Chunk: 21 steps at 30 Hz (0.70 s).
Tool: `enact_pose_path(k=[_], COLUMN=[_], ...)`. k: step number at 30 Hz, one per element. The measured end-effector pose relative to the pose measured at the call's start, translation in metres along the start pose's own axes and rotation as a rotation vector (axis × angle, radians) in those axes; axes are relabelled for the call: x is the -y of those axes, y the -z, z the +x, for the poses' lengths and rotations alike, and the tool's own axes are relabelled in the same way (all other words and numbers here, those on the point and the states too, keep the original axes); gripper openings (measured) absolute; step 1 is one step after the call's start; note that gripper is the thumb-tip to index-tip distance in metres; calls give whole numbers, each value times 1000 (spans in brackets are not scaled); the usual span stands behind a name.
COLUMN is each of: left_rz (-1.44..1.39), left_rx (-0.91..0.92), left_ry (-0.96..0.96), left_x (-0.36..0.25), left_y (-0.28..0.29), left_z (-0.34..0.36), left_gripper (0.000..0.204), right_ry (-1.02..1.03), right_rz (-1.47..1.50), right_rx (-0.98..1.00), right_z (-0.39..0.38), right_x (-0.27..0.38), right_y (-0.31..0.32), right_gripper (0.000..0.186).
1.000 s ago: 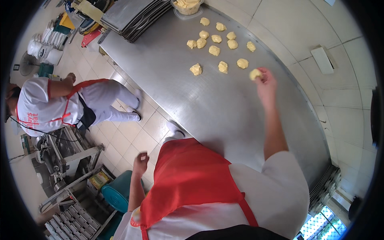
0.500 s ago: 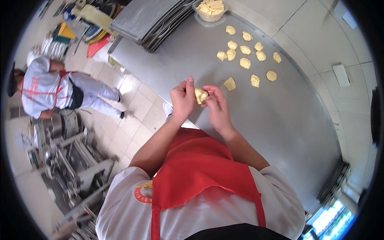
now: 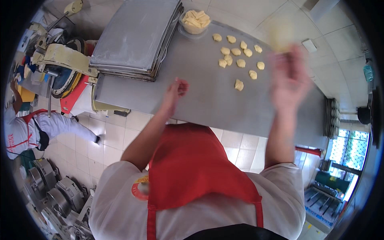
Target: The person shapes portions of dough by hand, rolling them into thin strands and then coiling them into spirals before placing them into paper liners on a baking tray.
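Observation:
My right hand is raised over the right part of the steel table and is smeared by motion. A blurred pale-yellow dough piece shows at its fingertips; whether the fingers still grip it cannot be made out. Over the table's near side is my left hand, its fingers loosely curled with nothing visible in them. Several small dough pieces lie spread across the far part of the table, the nearest between my hands.
A stack of metal trays stands at the table's left. Beside it is a clear bowl of yellow sticks. A tiled wall runs behind. To the left, a co-worker stands near metal machines.
My hands have parted: the right has swung up and right with the dough piece, the left slightly left. The view has turned, and the co-worker appears farther left.

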<state>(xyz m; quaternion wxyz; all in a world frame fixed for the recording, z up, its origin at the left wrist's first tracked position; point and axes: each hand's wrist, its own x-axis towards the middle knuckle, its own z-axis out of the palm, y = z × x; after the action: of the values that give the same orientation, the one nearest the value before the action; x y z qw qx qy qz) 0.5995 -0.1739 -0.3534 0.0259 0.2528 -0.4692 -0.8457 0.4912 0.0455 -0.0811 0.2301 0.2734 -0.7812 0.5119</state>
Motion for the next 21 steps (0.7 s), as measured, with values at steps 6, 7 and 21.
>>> enact_pose_path(k=[6,7,21], left_rz=[215,237,337], left_rx=[140,163,255], left_ry=[-35,-38,90], left_x=[-18,-19,-31], left_y=[54,58,77], left_z=[-9,-11,-43], left_gripper=[30,28,27], right_ry=[817,807,-1411], right_rz=[-64,-104,861], right_rx=[-691,-726,60], right_z=[51,42,-194], right_x=[37,29,-55], right_y=[52,50,-139], right_gripper=[27,27,22])
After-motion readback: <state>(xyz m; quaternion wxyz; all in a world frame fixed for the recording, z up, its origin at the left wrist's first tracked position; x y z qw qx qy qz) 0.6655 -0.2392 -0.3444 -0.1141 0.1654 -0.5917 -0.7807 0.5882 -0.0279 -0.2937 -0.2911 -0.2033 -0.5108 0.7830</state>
